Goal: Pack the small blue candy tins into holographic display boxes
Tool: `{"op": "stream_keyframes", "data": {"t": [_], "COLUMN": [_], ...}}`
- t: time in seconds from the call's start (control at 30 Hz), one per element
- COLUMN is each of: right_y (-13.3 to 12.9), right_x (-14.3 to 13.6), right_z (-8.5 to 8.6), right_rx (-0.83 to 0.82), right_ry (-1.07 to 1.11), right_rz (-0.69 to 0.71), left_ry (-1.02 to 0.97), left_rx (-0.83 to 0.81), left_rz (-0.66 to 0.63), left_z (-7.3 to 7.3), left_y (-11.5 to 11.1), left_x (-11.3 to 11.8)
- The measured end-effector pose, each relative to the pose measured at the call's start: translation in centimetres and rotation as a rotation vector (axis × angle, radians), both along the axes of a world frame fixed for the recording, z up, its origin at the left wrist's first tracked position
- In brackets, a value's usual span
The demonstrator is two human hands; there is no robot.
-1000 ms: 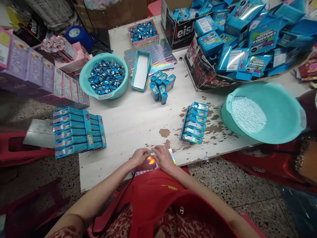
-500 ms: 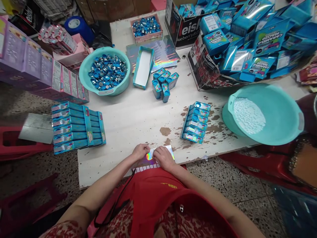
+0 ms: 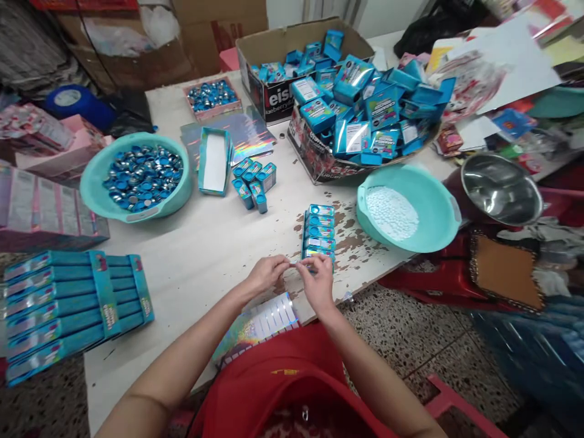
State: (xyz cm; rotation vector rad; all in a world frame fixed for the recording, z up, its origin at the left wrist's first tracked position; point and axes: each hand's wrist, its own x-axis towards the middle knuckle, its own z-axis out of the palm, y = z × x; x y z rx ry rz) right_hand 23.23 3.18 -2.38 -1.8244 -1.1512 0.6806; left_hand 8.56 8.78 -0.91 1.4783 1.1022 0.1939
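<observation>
My left hand (image 3: 270, 273) and my right hand (image 3: 318, 283) meet above the table's front edge, fingertips pinched. A small thin strip (image 3: 292, 264) seems to stretch between them; its kind is too small to make out. Below them a shiny holographic sticker sheet (image 3: 272, 317) with pale rectangles lies against my red apron. Right behind my right hand stands a row of small blue candy boxes (image 3: 320, 232) in a tray, the nearest one partly hidden by my fingers.
Several loose blue boxes (image 3: 255, 176) stand mid-table beside an open blue tray (image 3: 214, 161). A turquoise basin of caps (image 3: 180, 193) is left, another basin with white candies (image 3: 431, 210) right. Stacked blue display boxes (image 3: 75, 298) stand at left, an overfull carton (image 3: 312, 152) behind.
Both hands have risen from the holographic sheet and moved forward toward the row of boxes, now pinching a thin strip. The view has turned to the right.
</observation>
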Motion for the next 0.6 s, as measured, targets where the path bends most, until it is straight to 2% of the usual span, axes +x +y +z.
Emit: {"op": "stream_keyframes", "data": {"t": [0.13, 0.27, 0.37, 0.47, 0.53, 0.6], "right_y": [4.5, 7.8, 8.8, 8.9, 9.0, 9.1], "right_x": [3.3, 5.3, 5.9, 6.3, 6.7, 7.1], "right_z": [-0.6, -2.1, -3.3, -4.1, -4.5, -4.7], "right_rx": [0.053, -0.011, -0.023, -0.081, -0.103, -0.094], "right_ry": [-0.105, -0.075, -0.023, 0.033, 0.085, 0.107], "right_rz": [-0.222, -0.329, -0.343, -0.41, -0.439, -0.42], "left_ry": [-0.062, -0.07, -0.101, 0.021, 0.189, 0.308], "left_rx": [0.168, 0.17, 0.098, 0.089, 0.125, 0.205], "left_rz": [-0.09, -0.147, -0.097, 0.031, 0.11, 0.137], "left_z": [0.5, -1.1, -3.3, -5.1, -5.7, -5.7], "left_y": [6.5, 9.8, 10.1, 8.9, 7.5, 6.0], "left_x": [4.2, 6.6, 7.5, 8.3, 8.9, 9.5]}}
